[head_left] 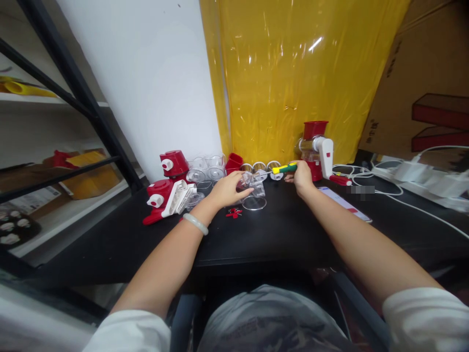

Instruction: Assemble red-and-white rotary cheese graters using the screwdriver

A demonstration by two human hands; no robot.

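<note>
Right hand [303, 178] gripped a screwdriver [286, 168], left hand [227, 189] a clear part [258, 188]; one grinder [315, 144] looked whole (red parts [172, 165] sat apart) near the counter's [256, 239] back edge.

Soft light brightens the white panel [146, 73], while the yellow sheet [286, 98] throws back scattered glints and one sharp streak. The black table [227, 249] is dark; the shelves [29, 100] and the cardboard box [410, 63] are dimmer. The view's edges stretch and bend, the screwdriver [285, 168] and small red parts [234, 213] look soft, and a pixelated patch [362, 190] sits at right
</note>
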